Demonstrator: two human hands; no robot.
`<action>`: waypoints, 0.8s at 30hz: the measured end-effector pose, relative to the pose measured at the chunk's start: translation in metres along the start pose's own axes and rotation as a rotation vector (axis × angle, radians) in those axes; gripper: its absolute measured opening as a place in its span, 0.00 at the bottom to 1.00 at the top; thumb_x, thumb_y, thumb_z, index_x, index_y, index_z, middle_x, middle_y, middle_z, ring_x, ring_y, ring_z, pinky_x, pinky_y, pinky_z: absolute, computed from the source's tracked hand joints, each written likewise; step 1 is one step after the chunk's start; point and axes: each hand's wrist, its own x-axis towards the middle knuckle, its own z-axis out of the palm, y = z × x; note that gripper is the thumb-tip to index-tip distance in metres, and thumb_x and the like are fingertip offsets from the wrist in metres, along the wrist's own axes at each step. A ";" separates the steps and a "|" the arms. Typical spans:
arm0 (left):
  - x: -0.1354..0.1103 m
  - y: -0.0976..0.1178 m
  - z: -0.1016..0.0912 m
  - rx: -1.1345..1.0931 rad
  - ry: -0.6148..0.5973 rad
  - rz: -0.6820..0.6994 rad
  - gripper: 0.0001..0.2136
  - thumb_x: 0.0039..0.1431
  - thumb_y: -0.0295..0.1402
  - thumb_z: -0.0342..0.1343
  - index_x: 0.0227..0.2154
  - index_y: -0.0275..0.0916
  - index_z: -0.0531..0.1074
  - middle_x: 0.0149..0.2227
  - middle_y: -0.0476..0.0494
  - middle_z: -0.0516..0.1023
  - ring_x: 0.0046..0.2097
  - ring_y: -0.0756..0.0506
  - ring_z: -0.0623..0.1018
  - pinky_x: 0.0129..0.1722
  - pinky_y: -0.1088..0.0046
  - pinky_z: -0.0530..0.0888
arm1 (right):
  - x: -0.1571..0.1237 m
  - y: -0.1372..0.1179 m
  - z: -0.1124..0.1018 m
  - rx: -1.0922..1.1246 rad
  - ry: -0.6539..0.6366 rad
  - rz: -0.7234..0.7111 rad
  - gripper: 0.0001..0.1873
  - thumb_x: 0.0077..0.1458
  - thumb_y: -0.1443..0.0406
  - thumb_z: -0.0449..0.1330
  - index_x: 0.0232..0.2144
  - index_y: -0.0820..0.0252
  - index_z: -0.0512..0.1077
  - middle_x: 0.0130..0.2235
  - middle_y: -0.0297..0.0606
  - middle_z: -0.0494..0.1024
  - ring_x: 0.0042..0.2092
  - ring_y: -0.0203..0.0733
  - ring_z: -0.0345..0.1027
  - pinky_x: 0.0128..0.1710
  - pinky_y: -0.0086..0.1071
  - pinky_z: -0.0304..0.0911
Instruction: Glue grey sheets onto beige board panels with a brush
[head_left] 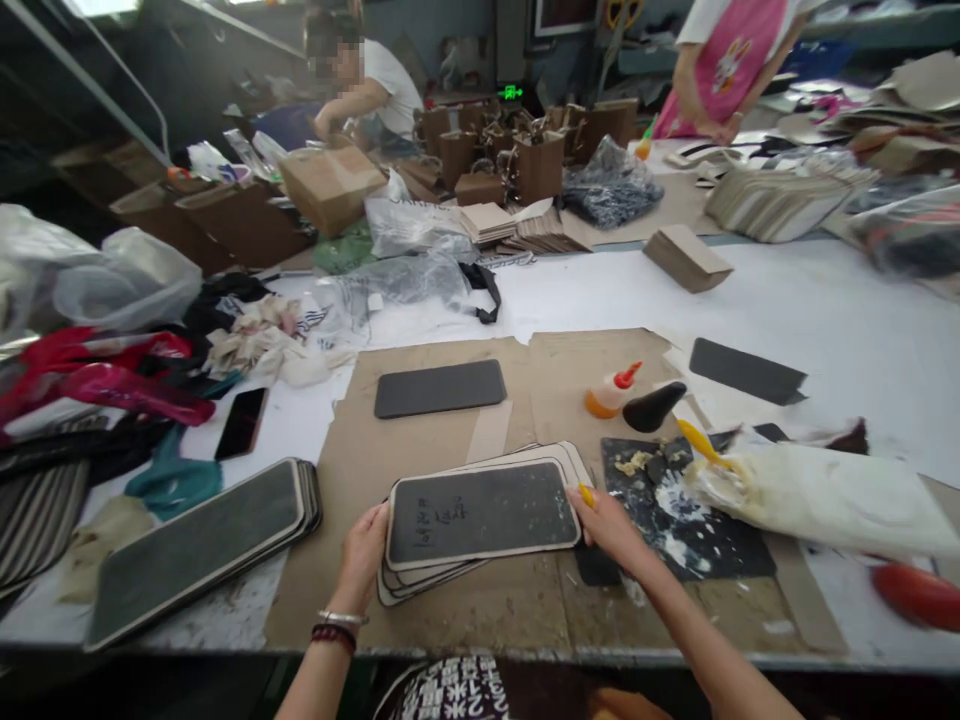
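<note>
A fanned stack of dark rounded panels with pale edges (484, 512) lies on brown cardboard (420, 440) in front of me. My left hand (365, 548) grips the stack's left end, fingers curled round the edge. My right hand (609, 524) holds the right end, with a small yellow thing at its fingertips that I cannot name. A single dark panel (440, 387) lies farther back on the cardboard.
A second pile of dark panels (202, 540) sits at the left, with a phone (241, 422) behind it. At the right are an orange glue bottle (611, 391), a glue-smeared black mat (686, 515) and a white bag (825, 495). Two other people work at the far side.
</note>
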 end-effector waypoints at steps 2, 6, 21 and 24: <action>-0.005 0.005 0.000 -0.019 -0.039 -0.008 0.22 0.41 0.49 0.57 0.30 0.32 0.74 0.25 0.46 0.76 0.31 0.46 0.74 0.32 0.72 0.70 | 0.002 0.004 0.000 0.069 -0.010 -0.005 0.21 0.56 0.52 0.41 0.19 0.56 0.60 0.12 0.30 0.63 0.19 0.38 0.62 0.25 0.29 0.55; -0.009 0.013 -0.001 -0.091 -0.097 -0.038 0.21 0.37 0.45 0.61 0.30 0.31 0.74 0.26 0.44 0.77 0.32 0.45 0.75 0.32 0.72 0.70 | 0.010 0.014 0.005 0.076 0.011 -0.066 0.20 0.48 0.48 0.48 0.17 0.55 0.57 0.12 0.28 0.60 0.19 0.37 0.58 0.23 0.29 0.53; 0.003 0.013 -0.034 -0.340 -0.140 0.073 0.15 0.39 0.36 0.60 0.30 0.32 0.74 0.28 0.43 0.78 0.31 0.46 0.76 0.34 0.70 0.71 | -0.024 -0.042 0.019 -0.049 0.242 -0.122 0.26 0.43 0.41 0.47 0.15 0.55 0.58 0.14 0.30 0.61 0.20 0.38 0.57 0.23 0.30 0.54; 0.009 0.021 -0.083 -0.397 -0.066 0.117 0.14 0.40 0.36 0.60 0.31 0.32 0.74 0.29 0.43 0.79 0.31 0.46 0.76 0.34 0.71 0.71 | -0.024 -0.082 0.042 -0.041 0.185 -0.149 0.25 0.43 0.42 0.48 0.15 0.56 0.59 0.15 0.30 0.62 0.20 0.37 0.56 0.22 0.30 0.53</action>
